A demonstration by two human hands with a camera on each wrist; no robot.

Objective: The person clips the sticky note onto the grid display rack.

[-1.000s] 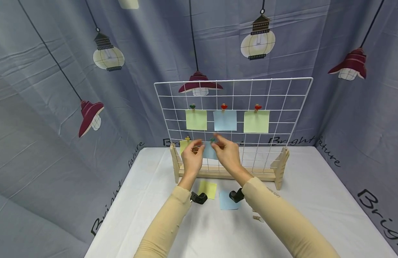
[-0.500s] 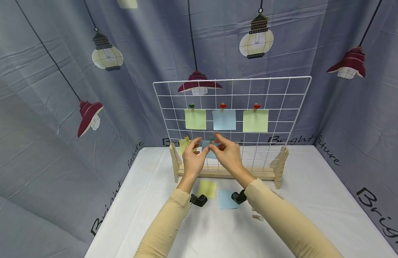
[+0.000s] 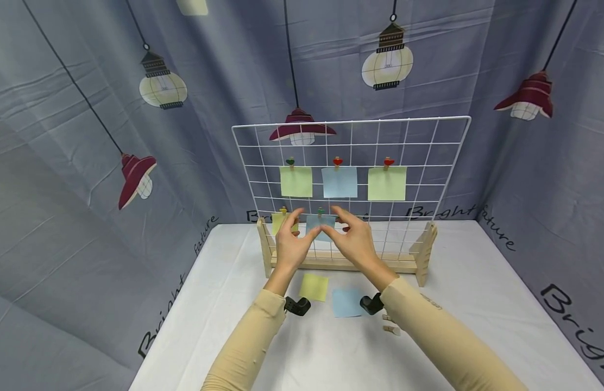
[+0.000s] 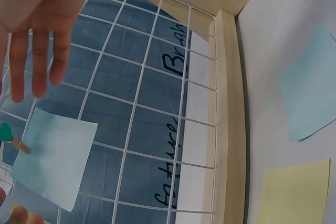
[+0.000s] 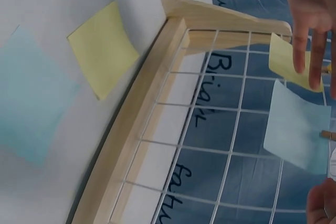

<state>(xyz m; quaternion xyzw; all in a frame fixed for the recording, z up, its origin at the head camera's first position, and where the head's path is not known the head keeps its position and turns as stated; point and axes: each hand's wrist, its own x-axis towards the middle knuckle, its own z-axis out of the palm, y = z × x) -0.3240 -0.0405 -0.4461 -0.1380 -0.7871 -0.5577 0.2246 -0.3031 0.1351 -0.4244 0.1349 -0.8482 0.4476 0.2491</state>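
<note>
A blue sticky note hangs on the lower part of the white wire grid, held by a clothespin with a green heart. My left hand is at the note's left side and my right hand at its right. Both hands have their fingers spread and thumbs stretched toward each other in front of the note, with nothing between finger and thumb. To the left, partly behind my left hand, hangs a yellow note under a yellow clothespin.
Higher on the grid hang a green note, a blue note and another green note. A wooden stand holds the grid. On the white table lie a yellow note, a blue note and loose clothespins.
My hands have drawn apart from the clothespin, the right one shifting right and its fingers opening. The lower blue note stays hanging and is now less covered.
</note>
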